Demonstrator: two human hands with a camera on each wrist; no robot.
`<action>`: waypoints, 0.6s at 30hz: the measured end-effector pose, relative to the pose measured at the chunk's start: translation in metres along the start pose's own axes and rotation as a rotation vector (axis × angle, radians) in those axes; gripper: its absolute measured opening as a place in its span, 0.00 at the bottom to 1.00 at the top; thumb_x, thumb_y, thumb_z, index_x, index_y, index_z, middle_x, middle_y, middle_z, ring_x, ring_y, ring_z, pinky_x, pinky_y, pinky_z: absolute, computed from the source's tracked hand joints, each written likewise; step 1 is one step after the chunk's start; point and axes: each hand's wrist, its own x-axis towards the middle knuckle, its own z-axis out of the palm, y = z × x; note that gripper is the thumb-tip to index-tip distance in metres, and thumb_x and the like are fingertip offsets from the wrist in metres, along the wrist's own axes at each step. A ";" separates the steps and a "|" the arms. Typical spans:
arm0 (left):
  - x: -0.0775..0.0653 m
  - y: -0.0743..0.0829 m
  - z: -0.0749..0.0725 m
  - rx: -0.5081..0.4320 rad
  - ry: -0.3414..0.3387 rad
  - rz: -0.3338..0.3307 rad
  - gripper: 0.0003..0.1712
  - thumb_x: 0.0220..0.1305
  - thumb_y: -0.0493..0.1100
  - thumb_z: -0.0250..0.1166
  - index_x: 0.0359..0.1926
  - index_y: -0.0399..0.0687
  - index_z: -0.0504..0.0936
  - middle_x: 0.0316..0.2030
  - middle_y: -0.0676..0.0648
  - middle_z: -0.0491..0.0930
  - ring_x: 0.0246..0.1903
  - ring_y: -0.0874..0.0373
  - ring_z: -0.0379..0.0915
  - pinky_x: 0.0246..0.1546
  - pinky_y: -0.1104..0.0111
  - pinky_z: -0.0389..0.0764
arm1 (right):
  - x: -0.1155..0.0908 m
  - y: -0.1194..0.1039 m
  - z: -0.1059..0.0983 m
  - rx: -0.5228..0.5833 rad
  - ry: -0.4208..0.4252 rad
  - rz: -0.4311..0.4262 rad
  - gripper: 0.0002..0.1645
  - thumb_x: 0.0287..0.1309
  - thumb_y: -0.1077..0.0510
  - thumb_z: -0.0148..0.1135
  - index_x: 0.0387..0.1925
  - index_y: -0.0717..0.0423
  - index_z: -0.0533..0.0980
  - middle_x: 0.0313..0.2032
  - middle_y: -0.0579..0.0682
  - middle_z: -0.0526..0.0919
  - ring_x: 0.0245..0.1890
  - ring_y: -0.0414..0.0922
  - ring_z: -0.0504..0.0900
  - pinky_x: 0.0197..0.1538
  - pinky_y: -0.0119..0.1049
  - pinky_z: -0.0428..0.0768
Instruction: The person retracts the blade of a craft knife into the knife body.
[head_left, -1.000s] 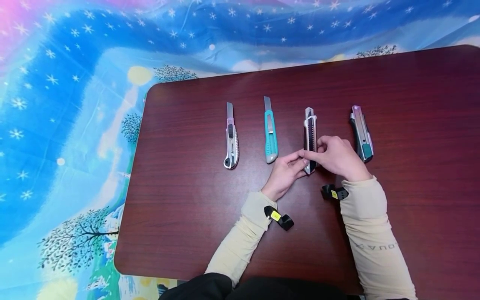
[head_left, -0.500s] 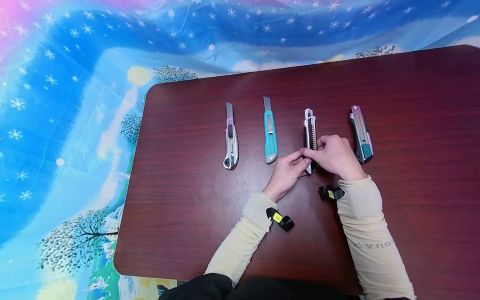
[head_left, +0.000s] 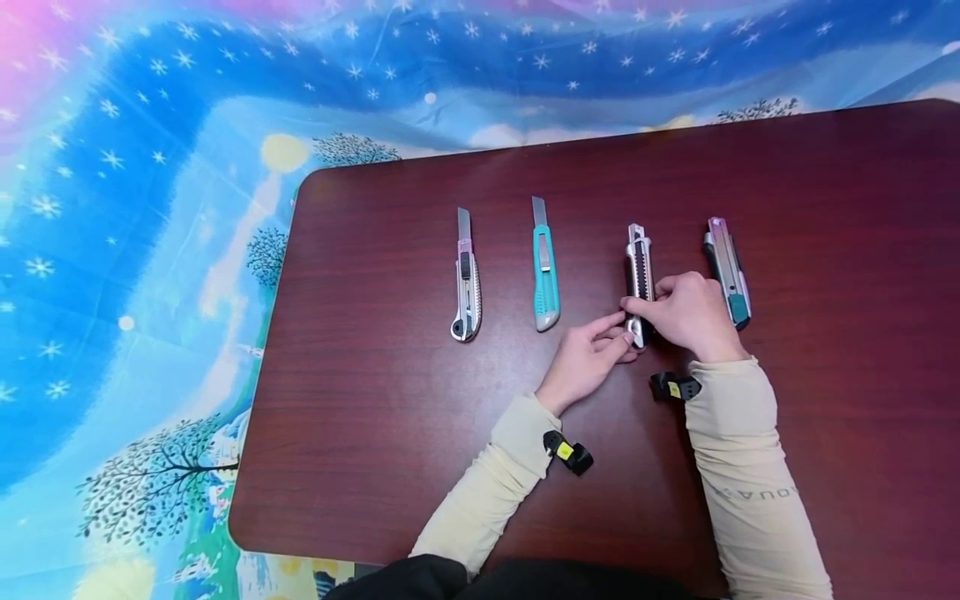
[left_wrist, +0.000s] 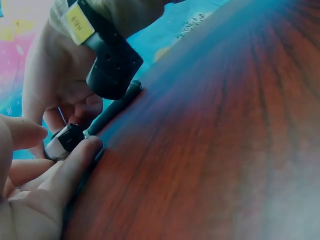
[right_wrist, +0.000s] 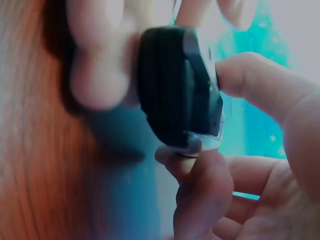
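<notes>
A silver-and-black utility knife (head_left: 640, 258) points away from me, third from the left among the knives. My right hand (head_left: 690, 312) pinches its handle from the right, thumb across the top. From the left, my left hand (head_left: 588, 362) holds the butt end between thumb and fingers. The right wrist view shows the knife's dark butt end (right_wrist: 167, 85) up close, with fingers on both sides. In the left wrist view, the same end (left_wrist: 65, 142) sits between fingertips. Part of the handle is hidden under the right thumb.
To the left lie a silver utility knife (head_left: 467, 292) and a teal one (head_left: 545, 275), blades extended. A silver-and-black knife with a green slider (head_left: 726, 267) lies just beyond the right hand. All are on a dark red-brown table (head_left: 360, 433); a patterned cloth (head_left: 187, 150) hangs behind.
Both hands have shifted slightly right with the held utility knife, which is now farther from the teal knife and closer to the green-slider one. The other knives stay in place.
</notes>
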 end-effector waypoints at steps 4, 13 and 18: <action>-0.010 0.016 0.000 0.093 0.002 0.057 0.18 0.62 0.35 0.55 0.54 0.38 0.72 0.36 0.38 0.81 0.30 0.52 0.81 0.32 0.71 0.82 | 0.001 0.004 -0.002 -0.007 -0.002 0.014 0.26 0.46 0.42 0.62 0.11 0.58 0.72 0.07 0.46 0.64 0.13 0.45 0.64 0.15 0.34 0.58; -0.005 0.014 -0.031 0.369 0.446 0.470 0.10 0.57 0.39 0.60 0.39 0.42 0.82 0.27 0.48 0.79 0.22 0.64 0.72 0.21 0.77 0.75 | 0.002 0.009 -0.004 -0.017 0.011 0.038 0.25 0.45 0.41 0.62 0.13 0.59 0.73 0.11 0.49 0.73 0.15 0.47 0.68 0.16 0.34 0.62; -0.002 0.013 -0.046 0.407 0.682 0.500 0.09 0.53 0.36 0.61 0.38 0.44 0.81 0.30 0.46 0.75 0.25 0.57 0.70 0.22 0.75 0.73 | 0.003 0.010 -0.004 -0.012 0.024 0.048 0.25 0.45 0.40 0.63 0.14 0.58 0.74 0.11 0.47 0.72 0.17 0.47 0.68 0.17 0.34 0.62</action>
